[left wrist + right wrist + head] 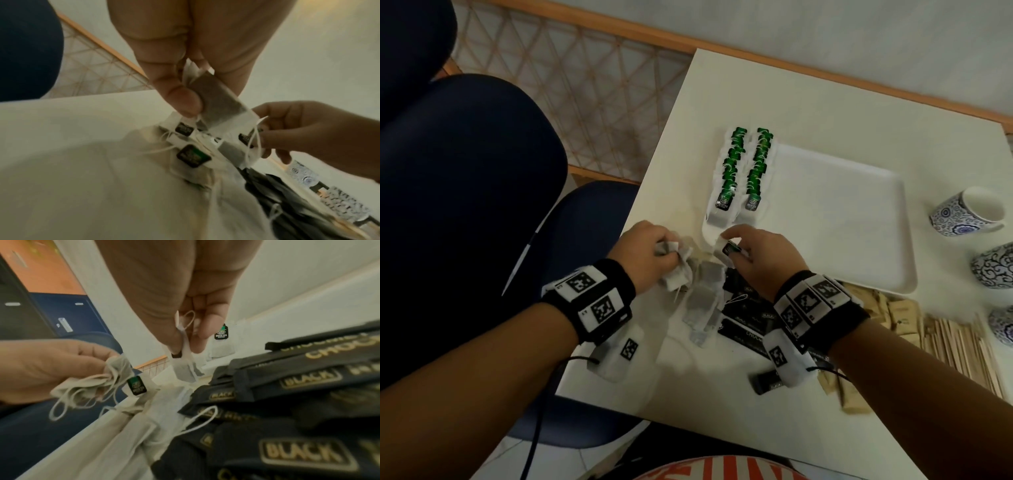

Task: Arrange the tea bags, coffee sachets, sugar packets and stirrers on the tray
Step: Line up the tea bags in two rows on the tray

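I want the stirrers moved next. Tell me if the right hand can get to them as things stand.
Probably not yet. The right hand is pinching a tea bag. The stirrers lie uncovered beside that forearm with nothing over them, so once it lets go, the way looks free.

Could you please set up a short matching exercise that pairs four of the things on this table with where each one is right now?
Things:
1. green-tagged tea bags
2. black sachets
3. wooden stirrers
4. patterned cup

Places:
A. beyond the tray's right edge, lying on its side
B. in two rows along the left edge of the tray
C. in a bundle near the table's right edge, nearer the person than the tray
D. in a loose pile beneath the right hand

Pairs: 1-B, 2-D, 3-C, 4-A
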`<state>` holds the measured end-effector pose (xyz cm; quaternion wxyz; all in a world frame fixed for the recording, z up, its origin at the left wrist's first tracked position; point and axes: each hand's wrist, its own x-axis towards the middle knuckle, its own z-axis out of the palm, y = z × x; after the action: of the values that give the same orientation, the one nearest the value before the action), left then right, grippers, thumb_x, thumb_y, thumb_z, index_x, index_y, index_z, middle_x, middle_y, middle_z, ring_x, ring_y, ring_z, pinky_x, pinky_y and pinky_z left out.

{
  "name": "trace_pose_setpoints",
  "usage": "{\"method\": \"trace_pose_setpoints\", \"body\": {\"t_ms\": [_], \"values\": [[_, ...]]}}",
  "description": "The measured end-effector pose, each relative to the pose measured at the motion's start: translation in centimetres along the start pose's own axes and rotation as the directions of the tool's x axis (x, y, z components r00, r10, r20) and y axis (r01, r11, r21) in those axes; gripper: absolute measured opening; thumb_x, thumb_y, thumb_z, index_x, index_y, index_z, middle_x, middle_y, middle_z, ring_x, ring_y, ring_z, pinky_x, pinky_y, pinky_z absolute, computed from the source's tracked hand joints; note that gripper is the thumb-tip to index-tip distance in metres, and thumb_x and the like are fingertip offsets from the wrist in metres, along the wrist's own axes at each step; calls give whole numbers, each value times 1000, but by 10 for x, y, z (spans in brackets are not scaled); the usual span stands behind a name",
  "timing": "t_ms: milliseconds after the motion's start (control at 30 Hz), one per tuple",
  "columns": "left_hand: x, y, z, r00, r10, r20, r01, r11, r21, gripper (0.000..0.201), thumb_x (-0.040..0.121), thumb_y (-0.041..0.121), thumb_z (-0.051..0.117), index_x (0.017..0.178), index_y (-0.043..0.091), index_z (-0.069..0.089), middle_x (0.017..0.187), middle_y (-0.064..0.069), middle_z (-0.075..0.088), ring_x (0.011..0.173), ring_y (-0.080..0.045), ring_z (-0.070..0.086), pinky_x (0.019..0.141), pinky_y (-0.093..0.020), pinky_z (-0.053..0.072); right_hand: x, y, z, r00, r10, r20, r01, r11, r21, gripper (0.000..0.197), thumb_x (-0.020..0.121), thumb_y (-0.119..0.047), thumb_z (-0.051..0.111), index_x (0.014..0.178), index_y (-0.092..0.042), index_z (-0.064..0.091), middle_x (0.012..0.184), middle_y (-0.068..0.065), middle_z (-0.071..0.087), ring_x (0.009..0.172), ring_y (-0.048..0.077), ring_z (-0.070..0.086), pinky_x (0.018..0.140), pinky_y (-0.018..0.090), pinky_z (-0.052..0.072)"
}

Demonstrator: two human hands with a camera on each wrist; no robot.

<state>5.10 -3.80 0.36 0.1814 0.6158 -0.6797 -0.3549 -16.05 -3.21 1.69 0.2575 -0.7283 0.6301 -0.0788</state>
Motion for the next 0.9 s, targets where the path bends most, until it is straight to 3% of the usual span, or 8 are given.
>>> {"method": "trace_pose_setpoints", "body": {"t_ms": [100,233,367,467,567,633,833,900], "values": [[10,1,6,999,24,21,-25,998,65,6,87,15,60,87,19,56,108,1,45,89,-15,52,76,-20,36,0,-4,8,995,-70,68,77,991,-106,25,95,-25,46,117,-28,59,110,-2,63,100,20,58,79,29,44],[16,-8,23,991,-6,130,-16,986,168,10,90,14,54,99,11,57,118,-2,44,92,-23,58,84,-35,47,-11,-8,23,961,-223,166,253,948,-191,26,94,-20,46,112,-23,64,105,3,64,96,26,60,76,34,50],[15,-7,29,987,-8,160,-20,985,172,28,94,12,44,120,18,52,126,-4,44,103,-25,56,91,-40,47,-23,-11,30,936,-323,140,347,914,-209,22,93,-20,48,105,-20,67,100,3,65,90,26,62,67,33,49],[13,-7,28,976,3,216,-34,989,142,41,95,20,45,135,29,45,131,-2,41,110,-21,53,98,-37,44,-28,-14,32,925,-299,235,354,903,-243,28,93,-35,47,116,-24,60,112,0,60,102,24,57,74,32,47],[10,-9,29,964,-6,266,-43,983,177,54,86,32,62,137,28,46,136,0,35,120,-18,46,104,-32,39,-32,-17,35,912,-238,334,344,887,-307,57,83,-61,53,126,-23,49,119,0,53,107,22,52,79,34,48],[9,-9,29,960,-24,279,-35,978,205,60,78,34,70,134,27,48,135,0,33,119,-19,47,105,-34,39,-33,-20,41,916,-202,345,337,854,-397,65,77,-66,55,123,-21,46,119,-1,49,104,21,50,77,33,48],[8,-4,29,963,-78,258,44,990,133,36,78,17,70,111,22,56,112,-1,38,95,-23,57,89,-33,48,-30,-23,51,952,-252,176,300,885,-356,38,77,-24,67,109,-5,58,98,13,60,83,35,62,56,34,39],[10,-4,28,965,-90,247,56,988,140,29,78,16,69,105,22,58,107,0,39,91,-21,55,81,-27,46,-26,-23,40,954,-211,215,269,918,-293,32,86,-22,56,117,-12,57,108,10,59,97,32,58,69,36,44]]}}
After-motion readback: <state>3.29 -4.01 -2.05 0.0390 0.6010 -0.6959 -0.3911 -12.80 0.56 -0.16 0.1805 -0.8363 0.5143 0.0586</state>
